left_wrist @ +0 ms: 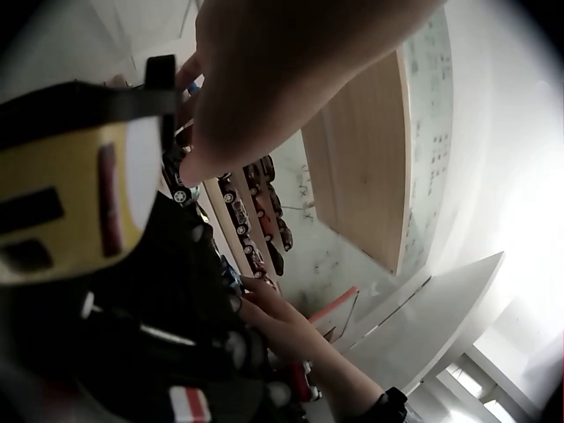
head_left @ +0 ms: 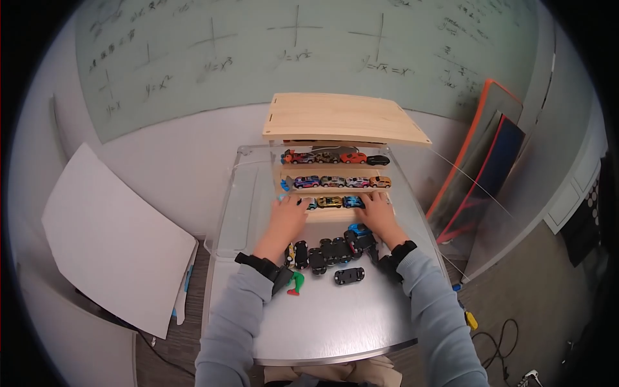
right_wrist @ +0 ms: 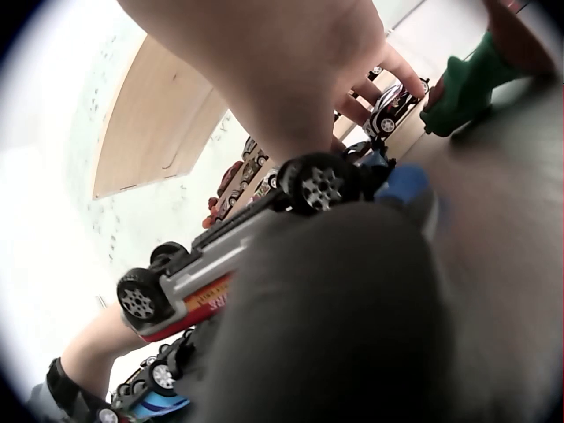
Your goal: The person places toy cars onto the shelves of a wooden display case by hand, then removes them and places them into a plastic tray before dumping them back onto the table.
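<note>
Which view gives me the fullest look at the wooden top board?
The head view: it shows the wooden top board nearly face-on, front edge included. The left wrist view catches it steeply slanted, partly behind the left arm; the right wrist view shows only a portion beside the right arm.

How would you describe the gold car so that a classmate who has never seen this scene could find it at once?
Find the wooden shelf unit on the metal table. In its lowest visible row of toy cars, look between the left hand and the right hand. The gold car is set apart by colour from the blue car on its right.
</note>
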Action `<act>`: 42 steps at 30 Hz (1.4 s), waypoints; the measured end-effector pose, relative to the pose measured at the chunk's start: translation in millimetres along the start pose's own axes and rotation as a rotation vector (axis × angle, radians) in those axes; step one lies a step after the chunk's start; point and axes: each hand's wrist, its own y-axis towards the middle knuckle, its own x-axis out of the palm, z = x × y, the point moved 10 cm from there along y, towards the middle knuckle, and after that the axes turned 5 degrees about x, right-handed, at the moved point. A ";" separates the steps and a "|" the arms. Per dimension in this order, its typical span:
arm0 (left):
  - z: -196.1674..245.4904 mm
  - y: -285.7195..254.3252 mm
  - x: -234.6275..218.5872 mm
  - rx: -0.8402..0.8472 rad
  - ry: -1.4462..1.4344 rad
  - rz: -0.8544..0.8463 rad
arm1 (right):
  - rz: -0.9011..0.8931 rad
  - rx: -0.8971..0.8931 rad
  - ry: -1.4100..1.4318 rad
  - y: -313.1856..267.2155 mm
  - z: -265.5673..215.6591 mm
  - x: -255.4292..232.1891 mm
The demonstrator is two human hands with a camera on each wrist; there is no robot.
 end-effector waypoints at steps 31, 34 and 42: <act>-5.5 8.8 2.9 -0.090 -0.219 -0.026 | -0.209 -0.345 0.282 8.4 -86.5 8.7; -0.4 4.8 -4.4 -0.074 -0.252 0.030 | -0.476 -0.352 0.415 -8.1 -91.4 0.9; 29.4 -5.7 18.9 -0.063 -0.200 -0.317 | 0.144 -0.240 0.034 39.7 -23.6 -41.1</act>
